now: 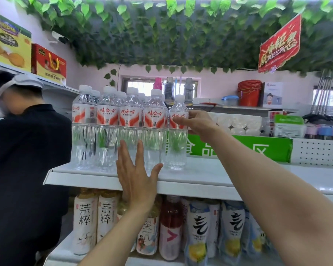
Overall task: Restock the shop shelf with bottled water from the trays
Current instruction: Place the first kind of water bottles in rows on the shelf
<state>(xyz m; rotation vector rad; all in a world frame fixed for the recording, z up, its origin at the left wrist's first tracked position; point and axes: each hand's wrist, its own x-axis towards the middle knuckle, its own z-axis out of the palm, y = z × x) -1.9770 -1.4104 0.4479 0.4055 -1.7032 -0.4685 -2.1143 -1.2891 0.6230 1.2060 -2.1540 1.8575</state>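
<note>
- The water bottles stand upright in a tight block at the left end of the top shelf, close to its front edge. Five make the front row and more caps show behind them.
- The last bottle closes the right end of the front row. It stands just beside its neighbour and looks set a little further back from the front edge.
- The left hand is released and flat, fingers straight and spread. It presses against the lower bodies of the middle bottles at the shelf's front edge and grasps nothing.
- The right hand reaches in from the right with its fingers laid fairly straight across the label of the last bottle. It touches the bottle without wrapping it; the thumb is hidden.
- The step in hand looks like squaring up: the newest bottle is being nudged into line while the flat palm braces the row.
- No tray is in view, so the next move probably means drawing both hands back, fetching more bottles and setting them down to the right of the last bottle, towards the green sign.
- It calls for care: the bottles are tall, light-walled and near the front edge, so a hard push could tip one off onto the drinks on the shelf below.
- A person in black stands close by the shelf's left end.
</note>
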